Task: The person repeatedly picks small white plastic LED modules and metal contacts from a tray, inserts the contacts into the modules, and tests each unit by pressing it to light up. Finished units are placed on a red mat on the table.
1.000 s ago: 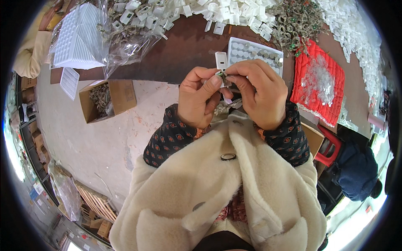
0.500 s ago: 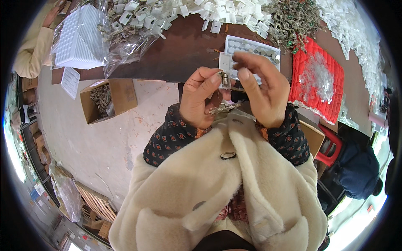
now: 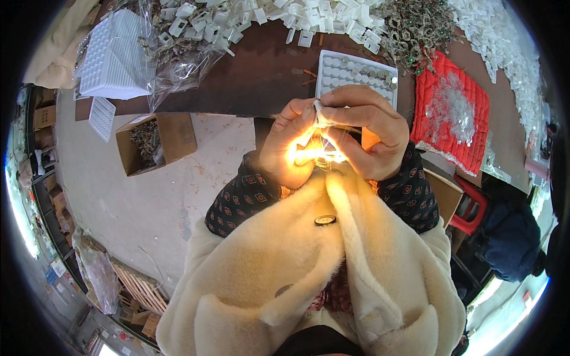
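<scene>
My left hand (image 3: 285, 142) is closed on a small white battery box (image 3: 319, 111), seen narrow side on between the fingers. My right hand (image 3: 375, 130) is closed against the box's other side, its fingertips pressing near the top. Below the box, a bunched wire light string (image 3: 322, 155) glows bright yellow between my palms; the glare hides its separate bulbs. Just beyond my hands, a white tray (image 3: 393, 89) on the brown table holds rows of round button cells (image 3: 350, 66).
White battery boxes (image 3: 326, 18) and tangled light strings (image 3: 415, 26) are heaped along the table's far side. A red quilted cloth (image 3: 424, 113) bears clear plastic pieces. Stacked white trays (image 3: 116, 59) stand left, above a cardboard box (image 3: 172, 139). Another person's sleeve (image 3: 56, 53) shows far left.
The light string has lit up. The battery box, earlier open with its cells showing, is now squeezed between both hands. My right hand has closed in on it.
</scene>
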Demonstrator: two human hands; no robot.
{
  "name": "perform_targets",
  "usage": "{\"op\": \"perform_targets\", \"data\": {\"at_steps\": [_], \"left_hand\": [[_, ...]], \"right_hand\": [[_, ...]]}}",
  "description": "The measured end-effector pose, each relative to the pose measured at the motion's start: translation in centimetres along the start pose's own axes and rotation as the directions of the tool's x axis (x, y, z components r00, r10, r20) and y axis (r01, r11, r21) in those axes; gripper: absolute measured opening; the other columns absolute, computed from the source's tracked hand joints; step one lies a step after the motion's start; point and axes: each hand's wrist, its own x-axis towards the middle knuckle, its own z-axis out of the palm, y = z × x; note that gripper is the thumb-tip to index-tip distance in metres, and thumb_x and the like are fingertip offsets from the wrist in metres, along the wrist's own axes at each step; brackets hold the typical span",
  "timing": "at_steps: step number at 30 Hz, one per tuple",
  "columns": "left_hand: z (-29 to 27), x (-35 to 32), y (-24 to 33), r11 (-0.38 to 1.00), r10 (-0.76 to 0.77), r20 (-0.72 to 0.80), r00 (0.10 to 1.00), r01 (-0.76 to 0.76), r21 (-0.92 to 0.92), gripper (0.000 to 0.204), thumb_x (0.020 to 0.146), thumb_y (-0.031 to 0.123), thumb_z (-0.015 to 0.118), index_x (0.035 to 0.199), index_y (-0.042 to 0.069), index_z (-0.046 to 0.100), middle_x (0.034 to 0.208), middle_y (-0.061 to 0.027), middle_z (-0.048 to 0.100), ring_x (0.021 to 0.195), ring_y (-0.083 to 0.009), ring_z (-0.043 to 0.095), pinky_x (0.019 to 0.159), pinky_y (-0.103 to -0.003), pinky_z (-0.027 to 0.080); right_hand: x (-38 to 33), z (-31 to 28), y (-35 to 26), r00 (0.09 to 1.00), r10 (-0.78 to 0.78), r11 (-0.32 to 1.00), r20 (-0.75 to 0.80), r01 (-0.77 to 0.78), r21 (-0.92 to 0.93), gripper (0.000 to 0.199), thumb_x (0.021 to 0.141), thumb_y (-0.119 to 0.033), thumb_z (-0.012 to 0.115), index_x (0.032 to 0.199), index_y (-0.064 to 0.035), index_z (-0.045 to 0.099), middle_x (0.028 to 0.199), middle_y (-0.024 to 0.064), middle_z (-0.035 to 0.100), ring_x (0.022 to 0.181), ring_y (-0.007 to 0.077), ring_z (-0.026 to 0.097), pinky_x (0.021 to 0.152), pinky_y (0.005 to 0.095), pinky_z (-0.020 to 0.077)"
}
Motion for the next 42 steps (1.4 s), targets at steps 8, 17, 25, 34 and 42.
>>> {"op": "perform_targets", "data": {"at_steps": [8,17,25,34,42], "left_hand": [[-0.1,-0.4,-0.5,0.998,-0.007,-0.158,0.987,-0.002,-0.056,0.016,0.102,0.025,0.056,0.113,0.016,0.062,0.103,-0.0016,0.065,0.091,-0.0133,0.061,0.074,-0.031,0.052],[-0.2,-0.7,-1.1,0.999,0.032,-0.197,0.98,-0.027,0.027,0.027,0.102,0.033,0.055,0.119,0.012,0.057,0.114,-0.0042,0.062,0.106,-0.0183,0.06,0.09,-0.035,0.051],[-0.1,0.0,-0.2,0.974,-0.211,-0.094,0.973,0.217,0.062,0.016,0.097,0.023,0.062,0.109,0.011,0.06,0.095,-0.0056,0.064,0.077,-0.0087,0.053,0.063,-0.027,0.052],[0.6,0.3,-1.3,0.942,-0.042,-0.246,0.968,0.121,0.314,0.033,0.095,0.038,0.062,0.105,0.007,0.053,0.078,-0.0005,0.043,0.049,-0.0037,0.029,0.042,-0.017,0.031],[0.6,0.1,-1.9,0.958,-0.017,-0.176,0.984,0.066,0.278,0.021,0.098,0.024,0.06,0.114,0.01,0.057,0.087,-0.0079,0.054,0.065,-0.0044,0.042,0.043,-0.014,0.034]], "right_hand": [[0.0,0.8,0.2,0.997,-0.059,0.991,-0.053,0.053,-0.121,0.025,0.075,0.012,0.065,0.098,0.0024,0.07,0.102,0.0135,0.066,0.095,0.0253,0.066,0.081,0.0341,0.0539],[-0.8,0.0,0.3,0.979,-0.188,0.923,0.075,0.202,-0.327,0.038,0.076,-0.005,0.075,0.114,-0.0045,0.069,0.119,0.0128,0.065,0.104,0.0329,0.064,0.087,0.0413,0.0526],[-6.4,-5.0,-2.2,0.981,0.107,0.867,-0.161,-0.171,-0.469,0.029,0.079,0.0,0.074,0.108,-0.0036,0.072,0.101,0.0132,0.071,0.089,0.0289,0.067,0.077,0.0361,0.055],[-10.3,-10.4,0.8,0.85,0.21,0.501,-0.483,-0.518,-0.694,0.016,0.085,-0.001,0.069,0.1,-0.0053,0.07,0.09,0.0154,0.065,0.08,0.0344,0.065,0.07,0.0378,0.0525],[-7.4,-8.4,-1.4,0.896,0.144,0.677,-0.421,-0.399,-0.619,0.027,0.079,0.014,0.064,0.1,-0.0022,0.068,0.091,0.0131,0.066,0.084,0.0299,0.066,0.073,0.0354,0.0539]]}}
